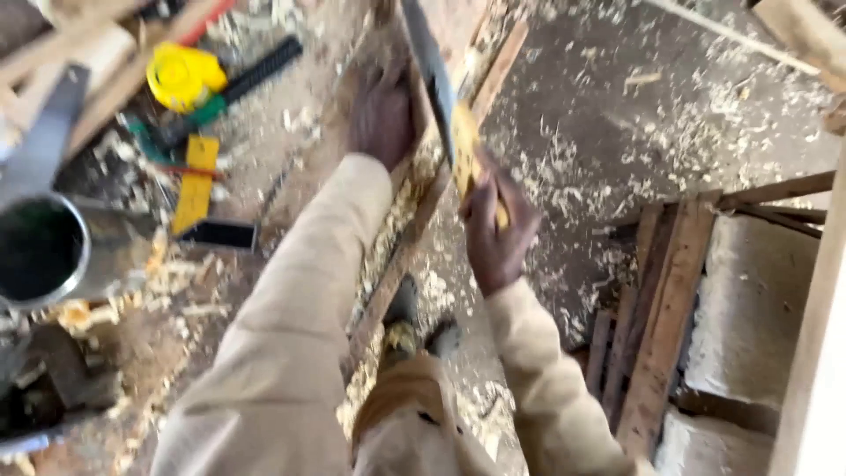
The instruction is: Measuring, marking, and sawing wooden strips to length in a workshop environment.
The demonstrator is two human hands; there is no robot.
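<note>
Two hands at work on one long narrow brown wooden plank, which runs diagonally from the top centre down toward the person's shoe. Left hand lies flat on the plank's upper part, fingers spread & pressing, gripping nothing. Right hand has its fingers closed tight round the yellow handle of a dark-bladed handsaw, blade angled up along the plank's right edge. Picture is blurred, so exact blade contact w/ the wood can't be told.

Judgement: a clean cut needs the left hand kept well clear of the blade line, plank pinned firm, strokes straight.

Room: open shaving-strewn floor to the right of the saw; slatted wooden frame close at lower right. At left, clutter: yellow tape-like tool, yellow flat level-like bar, grey metal pipe.
</note>
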